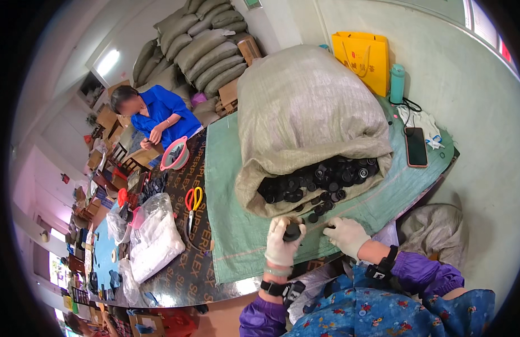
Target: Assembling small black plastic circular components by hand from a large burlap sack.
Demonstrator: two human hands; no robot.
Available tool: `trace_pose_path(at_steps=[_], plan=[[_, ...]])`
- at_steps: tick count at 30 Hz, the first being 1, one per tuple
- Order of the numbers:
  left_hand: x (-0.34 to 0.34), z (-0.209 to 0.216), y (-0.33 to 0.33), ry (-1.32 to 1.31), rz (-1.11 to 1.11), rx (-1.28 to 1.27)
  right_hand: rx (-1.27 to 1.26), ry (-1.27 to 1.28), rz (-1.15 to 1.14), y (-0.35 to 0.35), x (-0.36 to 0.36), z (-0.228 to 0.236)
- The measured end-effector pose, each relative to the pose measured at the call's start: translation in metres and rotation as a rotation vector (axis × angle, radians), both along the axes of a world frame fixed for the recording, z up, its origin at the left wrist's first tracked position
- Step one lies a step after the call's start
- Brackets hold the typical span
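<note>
In my white-gloved left hand is a black round part, gripped by the curled fingers. My right hand, also gloved in white, is a little to the right with thumb and fingers drawn together; anything between them is too small to make out. Just beyond both hands lies the mouth of a large woven sack, tipped toward me. Many black round parts fill its opening, and several have spilled onto the green woven sheet beneath.
Red-and-yellow-handled scissors and a clear bag of white material lie left on the dark table. A person in blue works beyond, near a pink basket. At right are a phone, turquoise bottle and yellow bag.
</note>
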State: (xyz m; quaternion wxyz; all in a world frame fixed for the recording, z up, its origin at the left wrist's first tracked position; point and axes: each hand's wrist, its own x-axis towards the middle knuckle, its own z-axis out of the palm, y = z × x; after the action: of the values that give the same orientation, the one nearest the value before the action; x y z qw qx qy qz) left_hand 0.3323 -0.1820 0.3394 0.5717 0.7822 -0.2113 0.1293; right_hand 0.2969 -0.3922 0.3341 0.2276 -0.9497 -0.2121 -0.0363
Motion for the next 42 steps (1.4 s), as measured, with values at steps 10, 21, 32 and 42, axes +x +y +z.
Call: trace_pose_path(at_steps=[10, 21, 32, 42], plan=[[0.099, 0.008, -0.029, 0.052, 0.254, 0.959, 0.06, 0.0, 0.006, -0.007, 0.007, -0.021], [0.066, 0.0, 0.015, -0.189, 0.433, 0.423, -0.017, 0.084, -0.132, -0.012, 0.011, -0.009], [-0.071, 0.004, -0.019, 0.766, 0.018, -0.628, 0.363, 0.063, 0.079, 0.025, -0.024, 0.022], [-0.087, -0.022, -0.014, 0.208, 0.017, -0.082, 0.745, 0.488, 0.086, 0.022, -0.025, 0.004]])
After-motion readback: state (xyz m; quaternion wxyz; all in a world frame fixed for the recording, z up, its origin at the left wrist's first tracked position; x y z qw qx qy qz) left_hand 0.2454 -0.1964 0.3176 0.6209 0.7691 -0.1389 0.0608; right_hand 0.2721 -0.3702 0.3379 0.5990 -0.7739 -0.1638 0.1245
